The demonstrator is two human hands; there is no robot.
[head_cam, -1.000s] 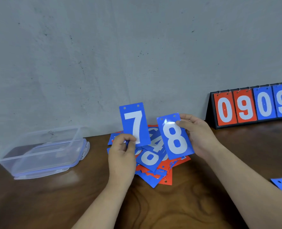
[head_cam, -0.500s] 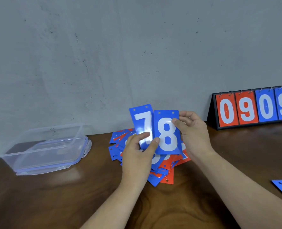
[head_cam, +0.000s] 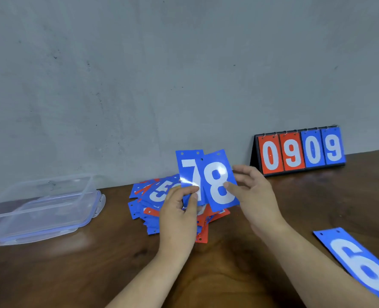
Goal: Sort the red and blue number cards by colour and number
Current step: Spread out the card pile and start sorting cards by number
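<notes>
Left hand point(head_cam: 179, 216) pinches the blue 7 card point(head_cam: 187, 167) at its lower edge, thumb in front and fingers curled behind. Right hand point(head_cam: 254, 196) grips the blue 8 card point(head_cam: 217, 185) by its right side, thumb on the face. Both cards are upright above the pile of cards point(head_cam: 153, 196), and the 8 overlaps the right edge of the 7. The cards look thin, light and fairly stiff. Their glossy faces catch glare, so I expect them to slide on each other. An edge pinch seems safest, away from the punched holes at the top. The pile is loose, with red and blue mixed, and may shift if brushed. A blue 6 card point(head_cam: 357, 261) lies flat near my right forearm on the table point(head_cam: 228, 274). There is bare wood in front of the pile for laying cards down. The plastic box point(head_cam: 42, 205) sits well to the left, and the flip stand point(head_cam: 299, 150) is against the wall to the right.
</notes>
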